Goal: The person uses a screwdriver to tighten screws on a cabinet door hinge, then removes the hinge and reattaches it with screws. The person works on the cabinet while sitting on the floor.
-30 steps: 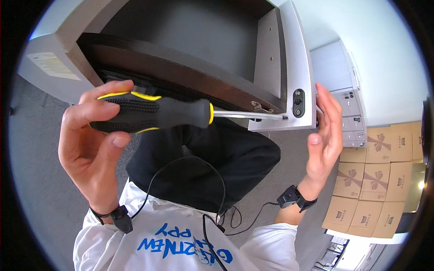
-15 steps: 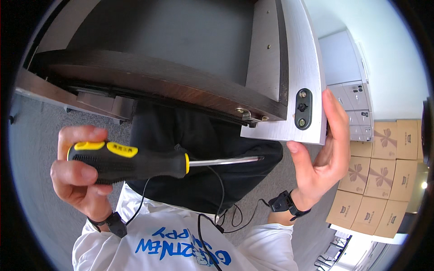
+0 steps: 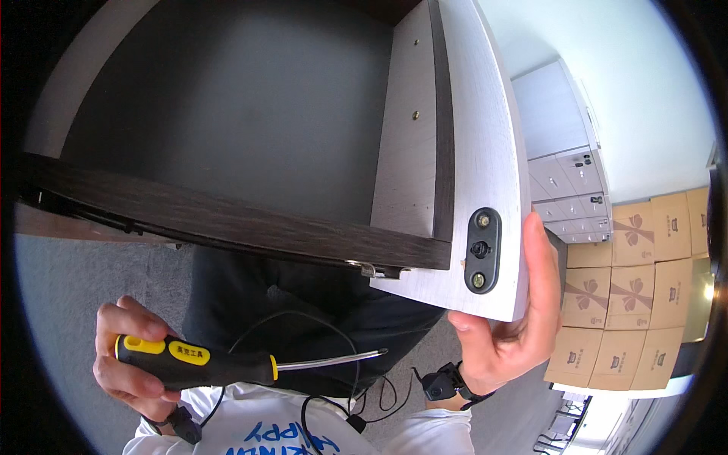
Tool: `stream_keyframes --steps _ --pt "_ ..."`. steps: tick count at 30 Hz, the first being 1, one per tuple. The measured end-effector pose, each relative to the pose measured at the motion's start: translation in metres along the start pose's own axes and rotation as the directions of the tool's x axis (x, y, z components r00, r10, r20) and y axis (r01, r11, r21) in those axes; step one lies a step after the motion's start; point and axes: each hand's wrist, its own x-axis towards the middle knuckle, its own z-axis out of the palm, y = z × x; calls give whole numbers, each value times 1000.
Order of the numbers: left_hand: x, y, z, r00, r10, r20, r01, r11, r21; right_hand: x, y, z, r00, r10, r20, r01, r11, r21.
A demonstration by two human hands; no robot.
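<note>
My left hand (image 3: 135,360) is closed round the black and yellow handle of a screwdriver (image 3: 227,364). Its metal shaft points right, with the tip over my dark trousers, apart from the drawer. My right hand (image 3: 516,318) grips the near corner of a white wood-grain drawer front (image 3: 485,152), thumb at the lower edge and fingers wrapped behind, partly hidden. On this panel sits a black oval lock plate (image 3: 483,250), with a screw at each end. The open drawer (image 3: 250,216) has dark side boards, and a small metal bracket (image 3: 368,269) shows under its near corner.
Stacked cardboard boxes (image 3: 629,299) stand at the right, beside a pale cabinet (image 3: 565,182) with several drawers. Black cables (image 3: 356,379) run from the wrist straps across my lap. Grey carpet (image 3: 83,273) lies below the drawer at the left.
The drawer now appears lower and farther left, with more of its inside showing. My left hand and the screwdriver also appear lower. My right hand keeps its grip on the panel corner.
</note>
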Motion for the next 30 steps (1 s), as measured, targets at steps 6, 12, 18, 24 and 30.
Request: stream_keyframes --steps 6,12,18,24,30 --pt "10 3 -6 999 40 3 -40 999 20 -2 0 3 1000 12 -26 -11 1000 18" --pt "19 8 -12 998 49 -50 -45 995 84 2 3 4 998 -25 -50 31 993 118" --pt "30 10 -6 967 69 -244 -31 987 155 2 3 11 993 -54 -106 63 994 88" --pt "39 9 15 960 90 -267 -34 978 206 2 4 13 984 -114 -137 124 990 66" --pt "43 8 19 954 88 -288 -28 978 205 3 7 14 981 -124 -148 136 988 77"
